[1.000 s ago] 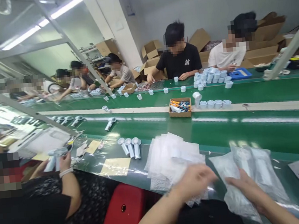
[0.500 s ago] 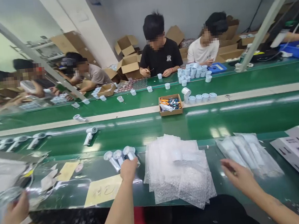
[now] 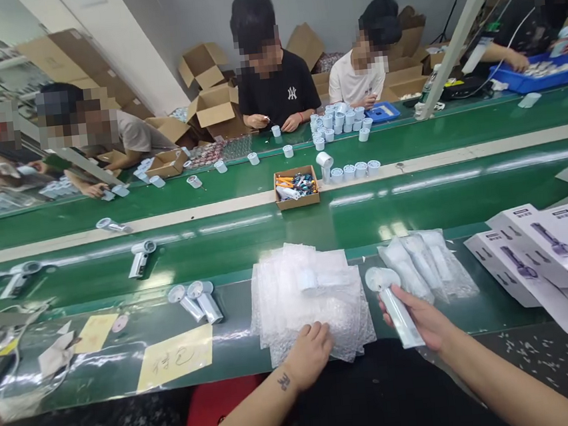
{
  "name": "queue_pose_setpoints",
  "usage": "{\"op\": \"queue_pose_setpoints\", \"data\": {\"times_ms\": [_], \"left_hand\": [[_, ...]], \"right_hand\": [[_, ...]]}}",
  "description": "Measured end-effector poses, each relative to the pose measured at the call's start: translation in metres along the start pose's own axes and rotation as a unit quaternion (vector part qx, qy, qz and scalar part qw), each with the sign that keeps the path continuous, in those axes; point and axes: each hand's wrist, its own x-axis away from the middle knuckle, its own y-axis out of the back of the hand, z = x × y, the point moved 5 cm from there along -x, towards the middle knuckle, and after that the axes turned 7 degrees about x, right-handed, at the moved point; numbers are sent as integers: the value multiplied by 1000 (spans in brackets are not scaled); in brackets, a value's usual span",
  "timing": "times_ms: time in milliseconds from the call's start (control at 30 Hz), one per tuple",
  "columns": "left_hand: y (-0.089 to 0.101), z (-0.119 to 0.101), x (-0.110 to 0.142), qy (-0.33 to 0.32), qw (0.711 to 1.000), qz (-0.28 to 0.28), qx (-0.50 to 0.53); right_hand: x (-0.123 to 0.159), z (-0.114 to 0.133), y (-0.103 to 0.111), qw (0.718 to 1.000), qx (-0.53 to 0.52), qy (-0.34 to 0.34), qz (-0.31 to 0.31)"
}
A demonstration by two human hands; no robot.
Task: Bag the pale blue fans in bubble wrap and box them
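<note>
One dryer (image 3: pixel 399 316) is in the right hand (image 3: pixel 427 320), gripped by its handle, just in front of several bagged dryers (image 3: pixel 422 268). The left hand (image 3: pixel 310 356) touches the bag stack (image 3: pixel 299 298) on the tabletop (image 3: pixel 239 348); whether it pinches one cannot be told.

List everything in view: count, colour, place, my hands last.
Bubble bags: pile, whitish, front centre.
Held casing: one, pale blue, right of bags.
Bagged casings: about three, pale blue, beyond it.
Printed boxes: several, white, right.
Loose casings: two, pale blue, left of bags.
Paper sheets: two, yellow, left.
Farther casings: at least four, pale blue, left.
Parts box: one, brown, beyond bags.
Cups: many, pale blue, far side.
Trays: two, blue, far right.
Cartons: several, brown, background.
Stool: one, red, lower left.
Worktops: several, green, throughout.
Co-workers: at least five, varied tops, mostly opposite.
Left hand: one, at bags' edge.
Right hand: one, around held casing.
</note>
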Motion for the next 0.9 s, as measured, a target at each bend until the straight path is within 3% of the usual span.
{"op": "queue_pose_setpoints", "data": {"times_ms": [100,200,267,367,433,467,533,600,633,700,800,900], "left_hand": [[-7,11,-1,-42,994,32,-100],[-5,3,-3,-116,986,7,-119],[-5,-2,-6,-119,987,32,-104],[6,-2,-19,0,999,39,-6],[25,2,-33,135,981,-30,135],[36,3,-39,200,950,-77,225],[55,0,-52,283,852,-161,411],[71,-13,-65,292,752,-204,554],[79,-21,-71,281,716,-213,603],[95,-34,-77,250,678,-214,657],[119,-31,-77,213,683,-194,672],[145,9,-78,259,777,-192,541]], "right_hand": [[18,3,34,999,10,-14,-32],[30,5,55,999,-3,-32,-13],[36,6,64,998,-23,-51,8],[45,9,78,997,-44,-65,6],[51,11,85,996,-50,-68,-3],[55,12,87,996,-48,-72,1],[61,12,84,995,-38,-87,33],[65,14,74,992,-19,-86,88],[65,16,68,990,-11,-73,116],[64,22,57,986,7,-40,160],[57,33,51,983,6,-9,182],[48,41,55,981,-29,-28,192]]}}
